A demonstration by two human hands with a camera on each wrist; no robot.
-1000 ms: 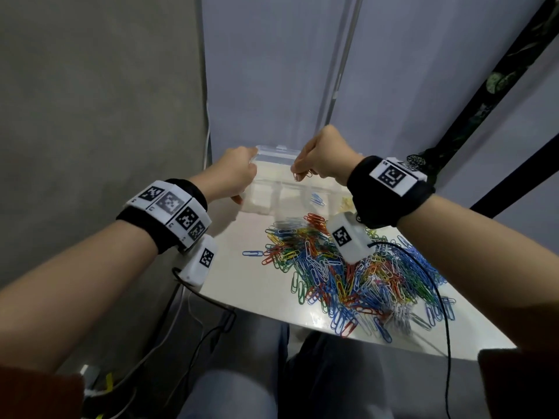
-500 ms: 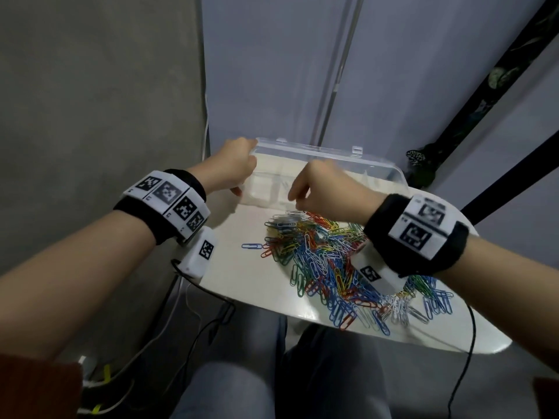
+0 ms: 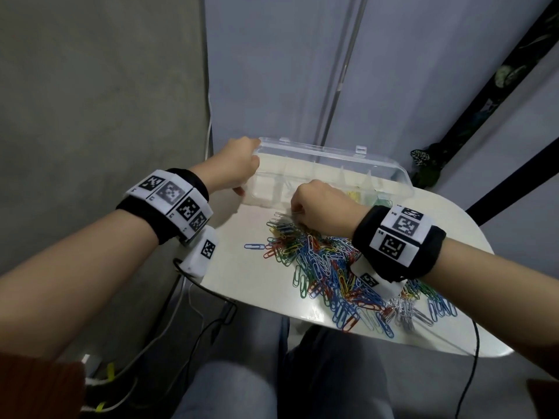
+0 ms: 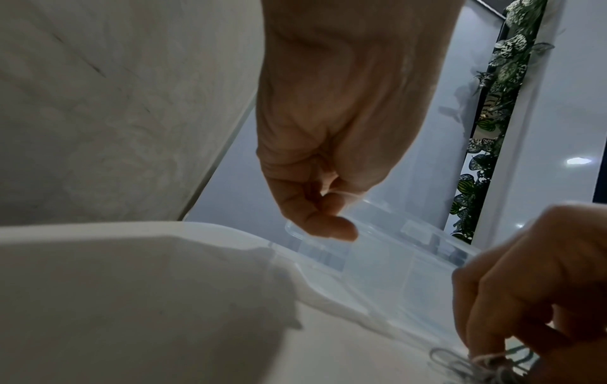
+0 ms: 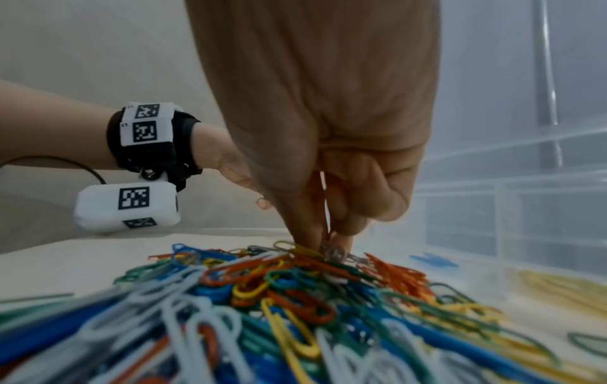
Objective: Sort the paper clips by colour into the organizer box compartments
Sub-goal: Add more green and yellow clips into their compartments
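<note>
The clips [image 3: 338, 273] lie in a mixed heap of blue, red, green, yellow, white and grey on the table [image 3: 230, 270], spreading from the table centre toward 5 o'clock. One blue clip [image 3: 254, 246] lies apart from the heap at its 9 o'clock side.

The box [image 3: 329, 170], clear plastic with internal dividers, stands at 12 o'clock from the heap, near the far table edge. Its lid [image 3: 305, 149] is open and tilted back. In the right wrist view, blue clips [image 5: 433, 259] and yellow clips [image 5: 558, 285] show through the box wall in separate compartments. Which compartments these are cannot be determined.

The right hand [image 3: 320, 210] is at the heap's 12 o'clock edge, just in front of the box. Its fingers [image 5: 305, 228] are curled downward, with the tips pressed together on a grey clip [image 5: 331, 250] at the top of the heap. The grey clip touches the neighbouring clips.

The left hand [image 3: 233, 169] is at the box's 9 o'clock end. Its fingers are curled, and the thumb [image 4: 325, 226] and fingertips pinch the corner of the lid.

Both wrists carry black bands with white marker tags [image 3: 172, 201]. A white marker block [image 3: 201, 255] hangs beneath the left wrist, over the table's 9 o'clock edge. Black cables [image 3: 211, 325] run below the table. A leafy plant [image 3: 423, 170] stands at 2 o'clock beyond the table.
</note>
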